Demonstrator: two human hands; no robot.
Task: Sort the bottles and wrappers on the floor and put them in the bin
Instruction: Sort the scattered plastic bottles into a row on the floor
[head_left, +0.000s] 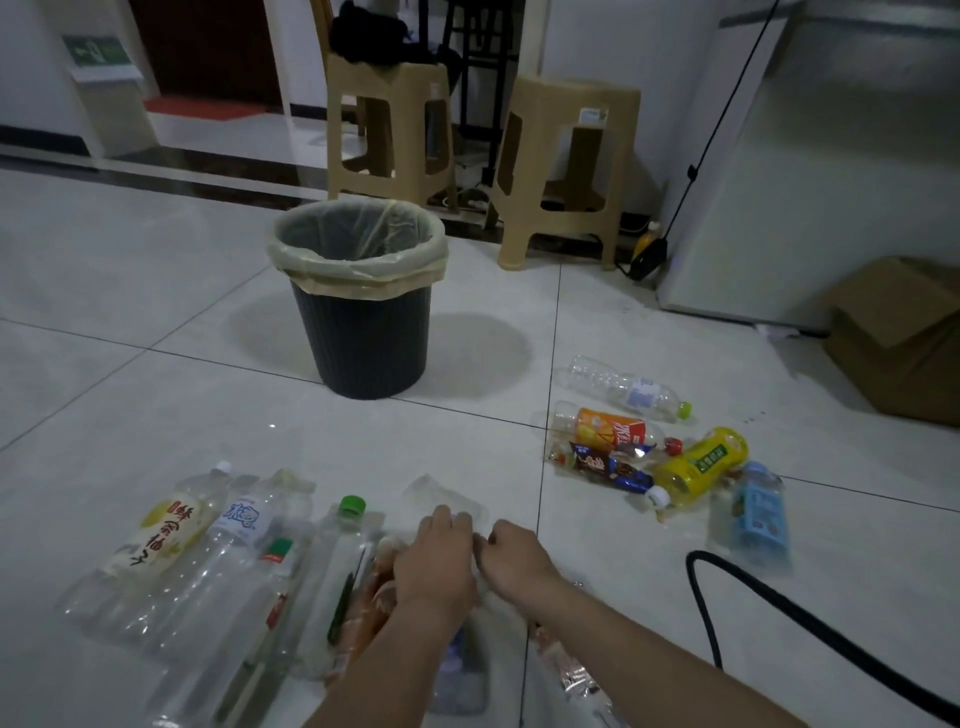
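Left of the black bin (363, 332) and nearer me, clear bottles (239, 519) lie in a row. In front of the bin, across bare tile, the left hand (436, 561) and right hand (514, 556) pinch a clear wrapper (441, 493). Right of the bin lies a bottle heap (613, 431).

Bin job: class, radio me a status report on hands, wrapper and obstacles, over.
Left hand, right hand both pinching clear wrapper. Bin upright, nothing seen inside. Floor path clear.
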